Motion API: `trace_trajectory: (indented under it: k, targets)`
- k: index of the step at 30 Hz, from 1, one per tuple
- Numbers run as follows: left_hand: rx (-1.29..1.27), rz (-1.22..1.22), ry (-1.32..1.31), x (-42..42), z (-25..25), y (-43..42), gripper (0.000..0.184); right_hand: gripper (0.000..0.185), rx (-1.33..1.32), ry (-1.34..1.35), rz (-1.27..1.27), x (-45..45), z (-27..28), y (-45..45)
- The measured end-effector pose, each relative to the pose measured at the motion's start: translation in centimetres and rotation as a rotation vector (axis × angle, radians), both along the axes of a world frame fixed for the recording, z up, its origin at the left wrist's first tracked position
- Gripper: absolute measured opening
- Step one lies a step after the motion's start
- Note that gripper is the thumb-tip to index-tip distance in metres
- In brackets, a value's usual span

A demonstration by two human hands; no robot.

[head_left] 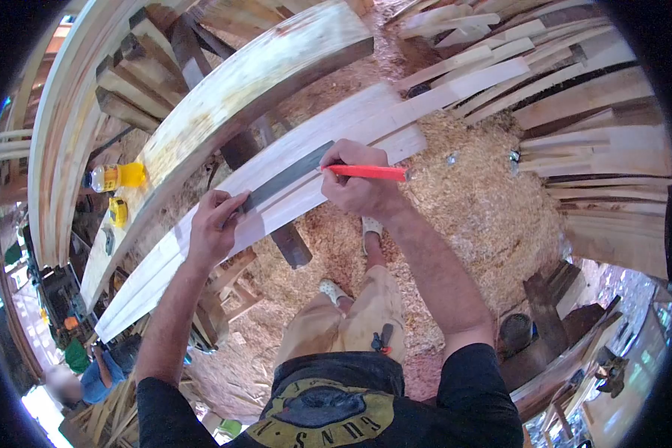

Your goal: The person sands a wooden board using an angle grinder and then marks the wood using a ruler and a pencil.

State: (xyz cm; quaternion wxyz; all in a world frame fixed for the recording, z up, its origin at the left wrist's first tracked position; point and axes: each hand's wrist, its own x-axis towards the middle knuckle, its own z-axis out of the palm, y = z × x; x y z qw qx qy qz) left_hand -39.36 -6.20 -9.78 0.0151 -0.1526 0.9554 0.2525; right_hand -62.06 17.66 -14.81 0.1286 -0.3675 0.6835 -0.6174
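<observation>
A dark flat strip (287,175) lies along a long pale board (276,213), with both hands at it. My left hand (215,228) is at the strip's lower left end, thumb and fingers pinched together on its edge. My right hand (360,183) is closed around a red pencil (373,172), whose tip end points left near the strip's upper right end. Whether the tip touches the wood cannot be made out.
Beyond the board is a thick curved beam (239,86), bearing a yellow bottle (119,176) and a yellow tape measure (117,212). Stacked planks (605,153) stand at right. Shavings (455,216) cover the floor. Another person (101,377) is at lower left.
</observation>
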Motion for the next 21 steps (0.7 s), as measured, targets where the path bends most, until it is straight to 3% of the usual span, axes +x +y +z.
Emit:
trace_trajectory:
  k: [21]
  targets:
    - [0.032, 0.021, 0.017, -0.23, 0.1, 0.27, 0.05, 0.011, 0.049, 0.023, 0.033, 0.19, -0.66, -0.41]
